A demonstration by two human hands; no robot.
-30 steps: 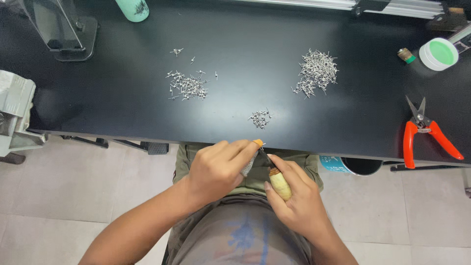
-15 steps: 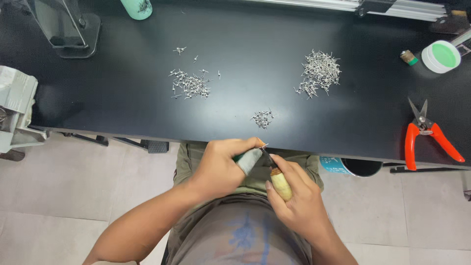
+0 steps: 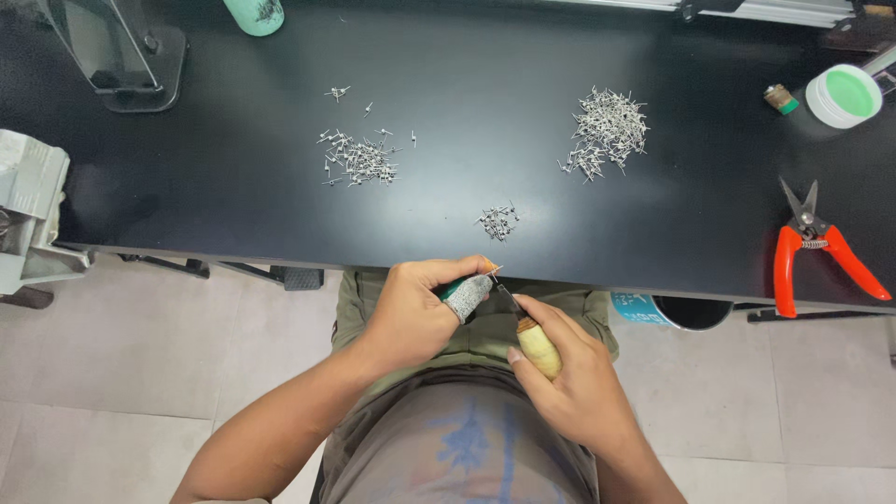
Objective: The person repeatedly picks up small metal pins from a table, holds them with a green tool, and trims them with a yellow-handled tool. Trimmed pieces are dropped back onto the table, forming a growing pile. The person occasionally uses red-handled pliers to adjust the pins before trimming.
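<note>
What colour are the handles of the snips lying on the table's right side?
Orange-red, with bare metal blades; the snips show clearly in the head view, lying on the black table.

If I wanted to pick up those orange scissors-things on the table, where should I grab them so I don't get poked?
Grab the orange-handled snips by the two orange handles, which splay out toward the table's near edge. The pointed metal blades aim away, toward the far side, so reaching in from the near edge probably keeps fingers off the tips. The handles are the thick, covered part, and they lie flat with nothing close around them.
</note>
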